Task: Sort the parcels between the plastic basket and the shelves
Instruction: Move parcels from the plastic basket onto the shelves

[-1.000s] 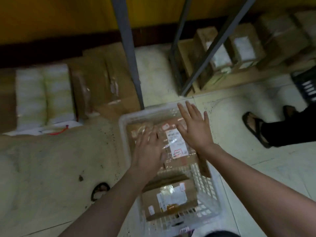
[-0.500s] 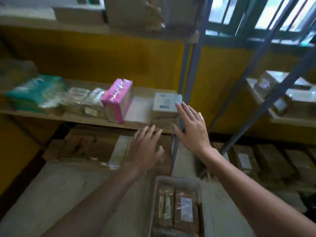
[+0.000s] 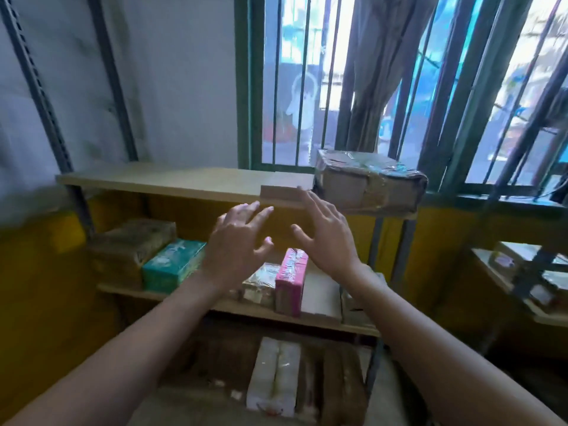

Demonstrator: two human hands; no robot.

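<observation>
The nearest parcel to the hands is a flat brown box (image 3: 284,192) lying at the front edge of the top shelf (image 3: 169,179). Just beside it to the right, on the same shelf, sits a bulky cardboard parcel (image 3: 368,184) wrapped in clear tape, its far end overhanging the shelf's right end.

The right grip (image 3: 329,238) is raised in front of the flat brown box, fingers spread and straight, holding nothing. Its fingertips overlap the box's lower edge, but I cannot tell whether they touch it. The left grip (image 3: 236,250) is raised just beside it to the left, a little lower, also open-fingered and empty, thumb turned toward the right grip.

On the middle shelf (image 3: 129,292), from left to right, stand a brown wrapped parcel (image 3: 132,244), a teal parcel (image 3: 172,265) touching it, a clear-wrapped parcel (image 3: 261,284) partly hidden by the left wrist, a pink parcel (image 3: 290,281) standing on its edge, and a flat white box (image 3: 321,299).

Below that, a white twin-pack parcel (image 3: 273,376) lies among darker brown parcels.

Behind the shelves is a barred window (image 3: 292,87) with a grey cloth (image 3: 375,72) hanging in it. A second rack (image 3: 504,281) to the right carries more parcels, too blurred to tell apart.
</observation>
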